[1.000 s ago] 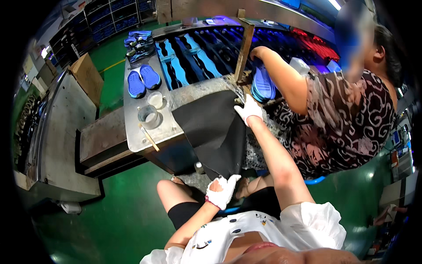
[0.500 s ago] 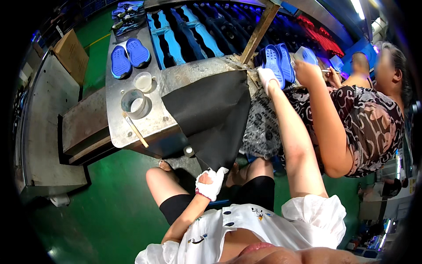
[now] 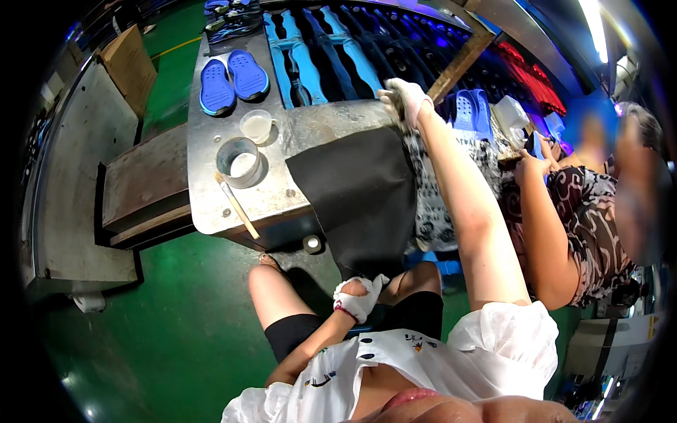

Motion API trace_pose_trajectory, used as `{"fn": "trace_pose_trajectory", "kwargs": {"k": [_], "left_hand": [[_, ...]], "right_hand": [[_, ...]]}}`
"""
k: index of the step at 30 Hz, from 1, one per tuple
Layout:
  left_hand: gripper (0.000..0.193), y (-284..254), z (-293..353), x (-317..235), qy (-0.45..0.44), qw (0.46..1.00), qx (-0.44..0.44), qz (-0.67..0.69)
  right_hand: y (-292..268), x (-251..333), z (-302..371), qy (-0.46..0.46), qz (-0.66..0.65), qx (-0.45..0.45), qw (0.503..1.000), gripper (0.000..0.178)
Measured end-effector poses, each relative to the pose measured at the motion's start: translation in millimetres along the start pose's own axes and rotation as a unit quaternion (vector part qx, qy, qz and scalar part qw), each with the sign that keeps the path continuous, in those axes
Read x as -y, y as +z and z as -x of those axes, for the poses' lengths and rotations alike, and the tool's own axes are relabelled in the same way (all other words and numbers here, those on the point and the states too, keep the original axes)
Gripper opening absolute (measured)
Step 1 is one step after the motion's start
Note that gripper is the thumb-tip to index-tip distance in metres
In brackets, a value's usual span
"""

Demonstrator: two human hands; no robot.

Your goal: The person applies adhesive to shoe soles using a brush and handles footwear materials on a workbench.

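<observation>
My left hand [image 3: 358, 297], in a white glove with bare skin showing at its back, is low over my lap, against the bottom end of a black sheet [image 3: 363, 176]. Its fingers curl inward, and what they hold, if anything, is hidden. The sheet lies over the table's front edge and hangs down toward my knees. At the end of my stretched arm, my gloved right hand [image 3: 405, 101] has its fingers apart above the sheet's far edge, with nothing visible in them. Blue clogs with holes [image 3: 471, 113] stand to its right.
The metal table [image 3: 204, 158] bears a pair of blue shoes [image 3: 248, 75], a cup of white liquid [image 3: 257, 125], a larger pot [image 3: 238, 163] and a brush [image 3: 240, 208]. Beyond runs a rack of light-blue frames [image 3: 345, 53]. At right, a co-worker [image 3: 543, 233] holds something blue.
My right hand has moved left, away from the blue clogs, and its fingers have spread. My left hand is slightly lower. The co-worker's hands have come down, and the view has shifted.
</observation>
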State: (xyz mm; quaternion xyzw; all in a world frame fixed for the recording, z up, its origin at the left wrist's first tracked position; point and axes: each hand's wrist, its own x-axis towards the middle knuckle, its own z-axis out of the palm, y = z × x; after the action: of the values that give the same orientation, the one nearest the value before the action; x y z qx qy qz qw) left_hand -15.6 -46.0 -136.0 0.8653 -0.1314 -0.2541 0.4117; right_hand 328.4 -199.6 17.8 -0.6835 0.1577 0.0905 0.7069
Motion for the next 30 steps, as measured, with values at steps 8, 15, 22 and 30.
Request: {"fn": "trace_pose_trajectory", "kwargs": {"k": [8,15,22,30], "left_hand": [[0.032,-0.9,4.6,20.1,0.062,0.991,0.074,-0.096],[0.034,11.2,-12.8,30.5,0.080,0.993,0.078,-0.033],[0.035,2.2,-11.3,31.5,0.047,0.993,0.103,-0.025],[0.037,2.5,-7.1,26.8,0.050,0.992,0.095,-0.058]], "right_hand": [[16.8,-5.9,-96.2,0.093,0.121,-0.119,0.981,0.042],[-36.7,-33.4,-186.0,-0.006,0.507,-0.234,0.829,0.036],[-3.5,-32.0,-170.6,-0.118,0.219,-0.245,0.937,0.029],[14.7,-16.7,-149.6,-0.226,0.267,-0.169,0.922,0.023]]}}
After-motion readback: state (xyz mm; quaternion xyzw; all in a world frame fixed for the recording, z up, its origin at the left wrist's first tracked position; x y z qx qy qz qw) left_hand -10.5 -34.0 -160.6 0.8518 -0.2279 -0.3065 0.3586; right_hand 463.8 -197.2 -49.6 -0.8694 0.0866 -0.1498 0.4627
